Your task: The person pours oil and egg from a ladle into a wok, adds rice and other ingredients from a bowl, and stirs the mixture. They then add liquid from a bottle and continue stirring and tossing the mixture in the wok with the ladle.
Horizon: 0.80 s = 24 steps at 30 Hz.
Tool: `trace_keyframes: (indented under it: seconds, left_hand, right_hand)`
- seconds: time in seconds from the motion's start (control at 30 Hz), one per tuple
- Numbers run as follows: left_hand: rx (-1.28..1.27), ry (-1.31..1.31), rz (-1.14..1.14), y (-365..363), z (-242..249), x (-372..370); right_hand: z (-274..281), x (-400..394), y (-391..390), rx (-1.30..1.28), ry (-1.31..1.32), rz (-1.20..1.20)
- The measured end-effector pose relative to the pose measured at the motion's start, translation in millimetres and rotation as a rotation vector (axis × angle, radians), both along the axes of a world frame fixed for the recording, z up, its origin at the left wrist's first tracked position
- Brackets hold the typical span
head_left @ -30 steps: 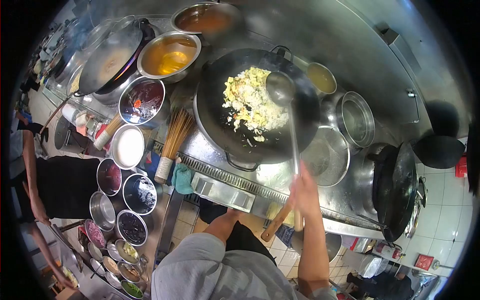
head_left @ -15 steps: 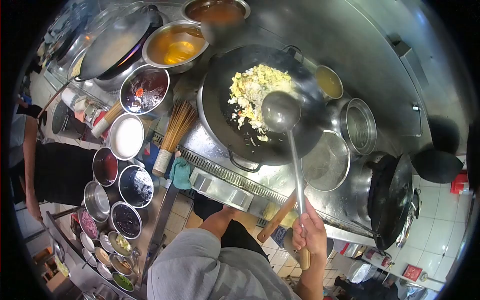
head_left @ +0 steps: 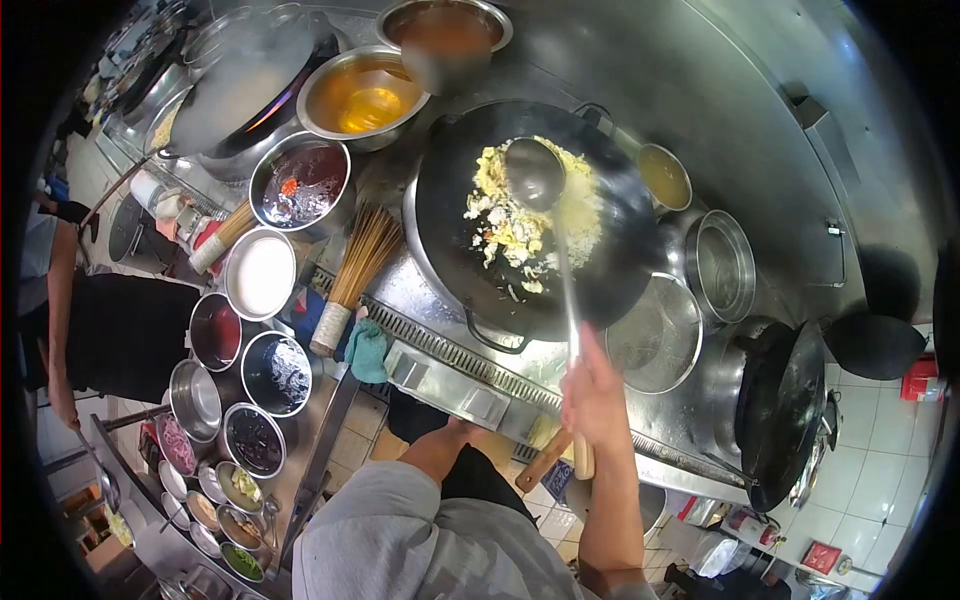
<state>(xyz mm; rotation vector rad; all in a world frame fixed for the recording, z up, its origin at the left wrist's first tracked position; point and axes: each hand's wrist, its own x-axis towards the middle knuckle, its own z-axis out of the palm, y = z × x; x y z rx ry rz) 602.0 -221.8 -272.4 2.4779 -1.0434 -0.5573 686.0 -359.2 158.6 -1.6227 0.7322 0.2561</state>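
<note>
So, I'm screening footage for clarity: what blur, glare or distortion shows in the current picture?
Head view throughout: fisheye distortion, black corners; a smudged patch over the topmost bowl of brownish liquid; pale haze across the upper-left wok; bright glare on the steel counter; the right hand looks soft, probably from motion.

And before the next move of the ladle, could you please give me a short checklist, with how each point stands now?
1. Right hand gripping the ladle: ok, the fingers are closed around its handle.
2. Ladle's bowl inside the wok: ok, it is over the food.
3. Food kept within the wok: ok, the yellow and white pieces lie inside its rim.
4. Bamboo brush outside the wok: ok, it lies to the wok's left.
5. What the left hand holds: cannot tell, it is mostly hidden.
6. Flame under the wok: cannot tell, the underside is out of sight.
</note>
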Motion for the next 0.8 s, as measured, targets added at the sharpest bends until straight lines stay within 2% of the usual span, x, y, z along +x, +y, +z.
trace_keyframes:
  seconds: [0.03,0.17,0.27,0.37,0.47,0.57,0.7,0.8]
  left_hand:
    - [0.001,0.002,-0.002,2.1,-0.1,-0.6]
    - [-0.005,0.012,0.004,3.1,1.2,-3.1]
    - [-0.006,0.009,0.010,1.8,1.3,-3.0]
    - [-0.004,0.017,0.006,3.6,0.9,-5.0]
    - [-0.004,0.008,0.004,2.1,0.0,-3.4]
    - [-0.002,0.005,0.005,3.5,-0.4,-0.6]
    - [-0.003,0.006,0.003,4.9,0.2,-2.2]
    - [-0.001,-0.001,-0.001,7.1,1.4,1.0]
  right_hand:
    - [2.1,1.9,0.7,-0.093,-0.026,0.015]
    - [-5.9,27.8,-15.1,0.239,-0.045,-0.209]
    - [-12.4,33.6,-20.7,-0.078,-0.062,-0.025]
    - [-12.4,19.1,-25.8,0.087,-0.123,-0.072]
    - [-21.8,28.5,-33.7,0.334,-0.038,-0.232]
    - [-1.7,23.3,-28.0,-0.117,-0.020,-0.076]
    - [-17.3,17.4,-30.3,0.001,-0.065,-0.202]
    - [-8.7,20.4,-34.2,0.051,-0.042,-0.213]
